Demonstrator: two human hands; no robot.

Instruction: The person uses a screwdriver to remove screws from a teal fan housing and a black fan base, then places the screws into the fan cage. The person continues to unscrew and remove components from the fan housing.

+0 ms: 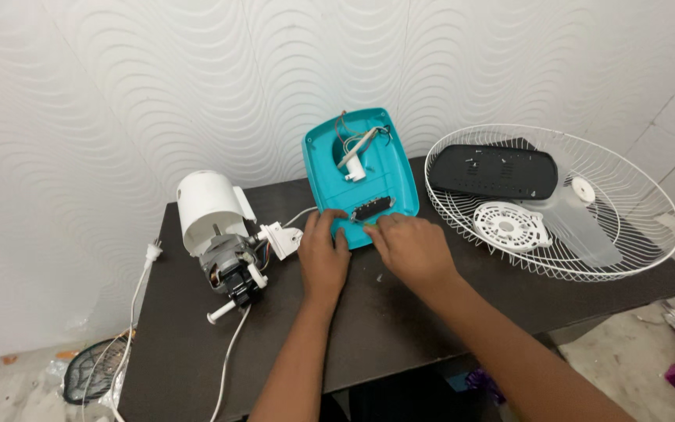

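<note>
A teal plastic fan base cover stands tilted against the wall on a dark table, its hollow inside facing me, with wires, a white part and a dark switch strip inside. My left hand grips the cover's lower left edge. My right hand rests at its lower edge, fingertips by the switch strip; whether it pinches something small I cannot tell.
A white fan motor housing with exposed motor lies at the left, its white cord and plug trailing off the table. A wire fan guard at the right holds a black plate, a white disc and a clear blade.
</note>
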